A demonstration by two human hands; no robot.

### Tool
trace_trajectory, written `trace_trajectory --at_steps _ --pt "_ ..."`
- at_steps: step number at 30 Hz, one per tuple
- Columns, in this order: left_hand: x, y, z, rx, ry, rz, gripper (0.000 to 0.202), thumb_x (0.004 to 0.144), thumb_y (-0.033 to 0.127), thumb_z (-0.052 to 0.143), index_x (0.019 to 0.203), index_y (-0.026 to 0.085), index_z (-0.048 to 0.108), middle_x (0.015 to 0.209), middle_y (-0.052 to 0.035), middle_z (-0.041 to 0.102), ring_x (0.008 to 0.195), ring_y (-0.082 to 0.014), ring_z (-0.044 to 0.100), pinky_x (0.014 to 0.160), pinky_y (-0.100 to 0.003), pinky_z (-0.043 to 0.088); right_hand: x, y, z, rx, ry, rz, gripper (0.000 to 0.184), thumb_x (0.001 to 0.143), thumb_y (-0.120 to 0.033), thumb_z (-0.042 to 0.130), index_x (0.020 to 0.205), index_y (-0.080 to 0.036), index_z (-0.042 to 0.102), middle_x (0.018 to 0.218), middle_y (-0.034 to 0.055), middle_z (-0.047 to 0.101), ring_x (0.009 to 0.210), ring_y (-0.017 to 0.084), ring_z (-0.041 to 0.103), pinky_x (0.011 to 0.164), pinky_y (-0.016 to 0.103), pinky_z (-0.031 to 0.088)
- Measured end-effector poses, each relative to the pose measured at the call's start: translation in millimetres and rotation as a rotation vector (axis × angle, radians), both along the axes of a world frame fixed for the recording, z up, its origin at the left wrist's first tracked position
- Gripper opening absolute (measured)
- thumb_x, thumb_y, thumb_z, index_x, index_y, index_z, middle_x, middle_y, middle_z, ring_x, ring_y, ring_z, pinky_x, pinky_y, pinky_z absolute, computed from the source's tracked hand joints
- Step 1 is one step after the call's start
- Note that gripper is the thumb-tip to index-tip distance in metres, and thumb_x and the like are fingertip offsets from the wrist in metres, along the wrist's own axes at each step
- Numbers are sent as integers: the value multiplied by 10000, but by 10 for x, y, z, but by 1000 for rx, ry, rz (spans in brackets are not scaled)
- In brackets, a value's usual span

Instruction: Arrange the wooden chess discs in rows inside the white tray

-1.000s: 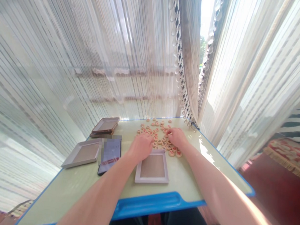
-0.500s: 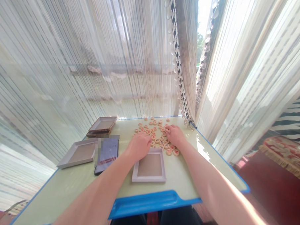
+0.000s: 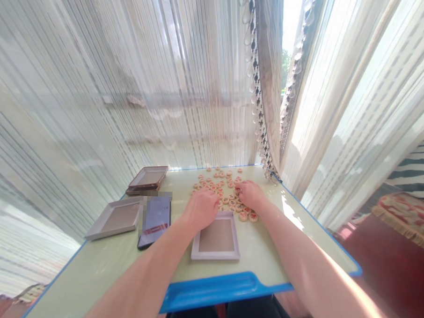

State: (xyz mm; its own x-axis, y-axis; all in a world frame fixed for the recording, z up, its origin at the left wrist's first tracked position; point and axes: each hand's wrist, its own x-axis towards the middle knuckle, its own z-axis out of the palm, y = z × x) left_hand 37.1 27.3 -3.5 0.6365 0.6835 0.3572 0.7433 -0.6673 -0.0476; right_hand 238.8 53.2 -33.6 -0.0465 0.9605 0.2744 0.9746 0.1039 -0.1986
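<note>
Round, pale Chinese chess pieces (image 3: pixel 226 200) with red and dark characters lie scattered over the far middle of the table. My left hand (image 3: pixel 203 206) is palm down at the near left side of the pieces, over the far left corner of a shallow, light-coloured box tray (image 3: pixel 234 244). Its fingertips are hidden behind the hand. At the right side of the spread, my right hand (image 3: pixel 250 194) has its fingers bent and drawn together at a piece by the fingertips. The tray lies between my forearms, its inside facing up.
On the left are a phone (image 3: pixel 155 220), a second shallow tray (image 3: pixel 116 216) and a brown-edged stack of tray-like boxes (image 3: pixel 148 177). The pale table has a blue rim (image 3: pixel 215 288). String curtains (image 3: pixel 187 83) hang along its far side, and a patterned bench (image 3: pixel 402 212) stands right.
The whole view has shifted slightly, so the table appears a little further right. My right hand has drawn slightly closer to me among the pieces. My left hand stays by the tray's far corner.
</note>
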Motion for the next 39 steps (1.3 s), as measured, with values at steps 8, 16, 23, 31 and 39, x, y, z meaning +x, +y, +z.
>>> trace_trajectory --at_steps 8,16,23,31,39 --pt "2 4 -25 -22 10 -3 179 794 126 449 742 171 614 790 -49 637 818 -191 549 789 -324 425 -28 -58 0 14 -38 51 311 799 -181 493 1036 -230 690 1091 77 652 1070 254 506 895 334 376" --pt "2 -9 -14 -22 36 17 174 788 137 446 749 174 611 804 -55 635 837 -200 562 785 -322 435 -6 10 -22 12 98 -29 319 890 -284 413 1092 -252 658 953 63 680 1009 196 542 879 292 383" --pt "-102 -10 124 -266 57 134 285 773 161 428 959 203 640 980 -76 647 909 -226 596 768 -326 453 3 -23 -3 51 46 -20 315 885 -243 413 996 -240 708 1107 53 641 1024 223 507 900 319 367" --pt "-229 41 171 -398 84 150 200 743 224 455 732 216 654 805 -23 675 719 -172 593 605 -247 403 -101 -172 89 4 14 129 265 834 -298 486 922 -246 731 1021 47 673 1002 228 511 910 330 347" --pt "-271 66 116 -456 38 28 195 731 306 494 689 208 658 726 1 660 656 -142 565 578 -232 358 -103 -113 35 4 135 93 231 818 -333 531 817 -210 726 967 63 681 974 200 553 978 362 283"
